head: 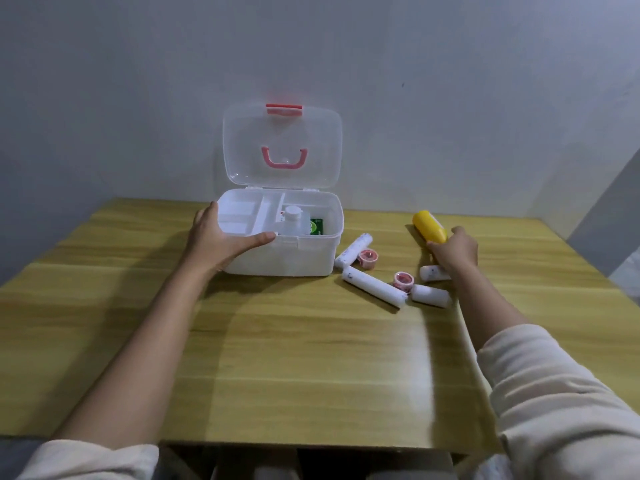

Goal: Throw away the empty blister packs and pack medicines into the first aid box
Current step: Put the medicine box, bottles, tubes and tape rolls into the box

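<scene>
The white first aid box (311, 254) stands open on the wooden table (277, 341), its clear lid (282, 147) with a pink handle raised against the wall. Inside are a white tray, a white-capped bottle (294, 220) and a green packet (316, 226). My left hand (221, 239) grips the box's front left corner, thumb along the front rim. My right hand (453, 251) closes on the near end of a yellow bottle (429, 226) lying to the right of the box.
Between the box and my right hand lie several white bandage rolls (374, 291) and two pink tape rolls (367, 258). The grey wall stands right behind the box. The table's near edge runs along the bottom of the view.
</scene>
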The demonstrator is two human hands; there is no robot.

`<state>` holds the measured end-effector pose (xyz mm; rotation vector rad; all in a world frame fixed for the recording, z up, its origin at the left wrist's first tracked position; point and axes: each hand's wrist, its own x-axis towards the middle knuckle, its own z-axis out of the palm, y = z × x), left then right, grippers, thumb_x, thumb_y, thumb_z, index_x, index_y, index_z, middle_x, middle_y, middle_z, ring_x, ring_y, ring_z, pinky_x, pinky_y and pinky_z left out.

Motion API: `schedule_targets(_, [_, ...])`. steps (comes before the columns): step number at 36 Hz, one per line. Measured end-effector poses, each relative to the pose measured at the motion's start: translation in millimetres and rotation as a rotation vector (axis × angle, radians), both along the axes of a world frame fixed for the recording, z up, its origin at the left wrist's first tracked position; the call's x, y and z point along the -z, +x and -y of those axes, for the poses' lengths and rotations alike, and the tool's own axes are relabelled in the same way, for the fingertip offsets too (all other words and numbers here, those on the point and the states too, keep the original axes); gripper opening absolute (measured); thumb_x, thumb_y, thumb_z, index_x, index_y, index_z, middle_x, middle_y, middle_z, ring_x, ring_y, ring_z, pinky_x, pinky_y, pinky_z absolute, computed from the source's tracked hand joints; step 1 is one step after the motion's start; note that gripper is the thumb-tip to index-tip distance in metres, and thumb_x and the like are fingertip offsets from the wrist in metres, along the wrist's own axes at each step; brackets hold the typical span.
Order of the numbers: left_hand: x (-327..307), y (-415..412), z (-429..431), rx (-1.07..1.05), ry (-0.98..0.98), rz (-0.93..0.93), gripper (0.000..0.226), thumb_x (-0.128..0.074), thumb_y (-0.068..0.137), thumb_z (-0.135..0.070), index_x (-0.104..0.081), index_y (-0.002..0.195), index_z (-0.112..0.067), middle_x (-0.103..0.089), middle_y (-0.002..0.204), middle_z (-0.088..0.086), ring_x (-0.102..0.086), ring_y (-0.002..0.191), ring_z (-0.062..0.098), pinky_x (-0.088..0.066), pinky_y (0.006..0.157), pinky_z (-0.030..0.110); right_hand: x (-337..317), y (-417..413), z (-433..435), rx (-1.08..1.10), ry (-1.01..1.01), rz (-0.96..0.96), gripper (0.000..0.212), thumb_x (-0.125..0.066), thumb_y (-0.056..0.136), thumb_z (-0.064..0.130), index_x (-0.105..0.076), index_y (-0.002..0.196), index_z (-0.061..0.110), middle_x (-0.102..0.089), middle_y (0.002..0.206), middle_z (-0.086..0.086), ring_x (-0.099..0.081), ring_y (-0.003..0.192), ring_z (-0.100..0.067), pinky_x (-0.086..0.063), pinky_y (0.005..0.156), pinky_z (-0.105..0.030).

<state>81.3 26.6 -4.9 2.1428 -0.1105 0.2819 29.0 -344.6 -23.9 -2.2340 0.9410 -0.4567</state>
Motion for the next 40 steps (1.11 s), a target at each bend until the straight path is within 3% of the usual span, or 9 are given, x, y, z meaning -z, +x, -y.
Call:
schedule_targets(5, [4, 2, 1, -0.005, -0.019, 0.018, 0.095, -0.088, 0.049, -0.055, -0.052, 0.128, -0.018, -0.048, 0.133, 0.006, -0.048, 0.118, 0.021, -0.040, 0.090, 0.031, 0, 8, 1, 0.073, -0.020, -0.023, 0.025, -0.057, 0.086, 0.012, -0.056, 0.105, -0.004, -0.059, 0.116, -0.027, -0.056, 0.108, -0.041, -0.046, 0.083, -0.040])
schedule_targets(11, [3, 0, 1, 0.001, -0.017, 0.010, 0.102, -0.087, 0.046, -0.058, -0.050, 0.133, -0.021, -0.047, 0.133, 0.005, -0.047, 0.122, 0.022, -0.039, 0.092, 0.031, 0, 9, -2, 0.127, 0.063, 0.067, 0.032, -0.060, 0.087, 0.020, -0.059, 0.102, -0.008, -0.060, 0.113, -0.029, -0.057, 0.103, -0.041, -0.043, 0.076, -0.036])
schedule_targets(18, [3, 0, 2, 0.017, -0.036, 0.003, 0.093, -0.088, 0.055, -0.049, -0.048, 0.135, -0.021, -0.045, 0.134, 0.005, -0.045, 0.124, 0.021, -0.038, 0.092, 0.031, -16, 2, -20, 0.005, 0.228, 0.423, 0.029, -0.067, 0.080, 0.026, -0.067, 0.095, 0.002, -0.071, 0.092, -0.019, -0.064, 0.084, -0.026, -0.042, 0.071, -0.028])
schedule_targets(21, [3, 1, 1, 0.020, -0.037, 0.006, 0.095, -0.088, 0.054, -0.050, -0.048, 0.135, -0.022, -0.045, 0.136, 0.005, -0.044, 0.126, 0.022, -0.039, 0.094, 0.032, -35, -2, -35, -0.089, 0.330, 0.584, 0.016, -0.072, 0.073, 0.029, -0.066, 0.077, 0.015, -0.070, 0.072, -0.007, -0.070, 0.087, -0.030, -0.050, 0.076, -0.035])
schedule_targets(24, [4, 3, 0, 0.018, -0.035, -0.001, 0.098, -0.088, 0.052, -0.053, -0.047, 0.137, -0.024, -0.045, 0.137, 0.005, -0.044, 0.127, 0.022, -0.039, 0.096, 0.032, -53, -7, -50, -0.217, 0.379, 0.723, 0.014, -0.077, 0.069, 0.025, -0.064, 0.068, 0.024, -0.067, 0.066, -0.001, -0.071, 0.082, -0.030, -0.054, 0.082, -0.042])
schedule_targets(31, [1, 1, -2, 0.033, -0.016, -0.025, 0.109, -0.084, 0.042, -0.064, -0.047, 0.137, -0.025, -0.046, 0.136, 0.005, -0.043, 0.128, 0.022, -0.042, 0.102, 0.038, -87, -8, -84, -0.464, 0.232, 0.720, 0.023, -0.076, 0.073, 0.023, -0.070, 0.092, 0.012, -0.064, 0.072, -0.009, -0.060, 0.071, -0.017, -0.049, 0.069, -0.034])
schedule_targets(35, [0, 0, -1, 0.027, -0.017, -0.041, 0.113, -0.082, 0.039, -0.067, -0.046, 0.137, -0.025, -0.045, 0.137, 0.005, -0.042, 0.130, 0.022, -0.040, 0.104, 0.037, -97, -7, -99, -0.527, 0.016, 0.670, 0.023, -0.076, 0.074, 0.022, -0.071, 0.095, 0.014, -0.064, 0.072, -0.007, -0.052, 0.059, -0.011, -0.041, 0.054, -0.016])
schedule_targets(37, [-1, 0, -1, 0.024, -0.021, -0.048, 0.118, -0.077, 0.033, -0.072, -0.047, 0.137, -0.025, -0.046, 0.136, 0.005, -0.043, 0.129, 0.022, -0.041, 0.104, 0.037, -101, -7, -106, -0.540, -0.061, 0.640, 0.022, -0.075, 0.075, 0.022, -0.071, 0.096, 0.015, -0.067, 0.077, -0.010, -0.056, 0.063, -0.016, -0.043, 0.055, -0.017])
schedule_targets(40, [0, 3, -2, 0.020, -0.016, -0.035, 0.109, -0.085, 0.044, -0.063, -0.046, 0.138, -0.024, -0.046, 0.137, 0.005, -0.043, 0.129, 0.022, -0.041, 0.103, 0.037, -104, -8, -111, -0.579, -0.136, 0.579, 0.022, -0.072, 0.077, 0.022, -0.069, 0.098, 0.014, -0.067, 0.082, -0.012, -0.064, 0.073, -0.025, -0.051, 0.064, -0.030])
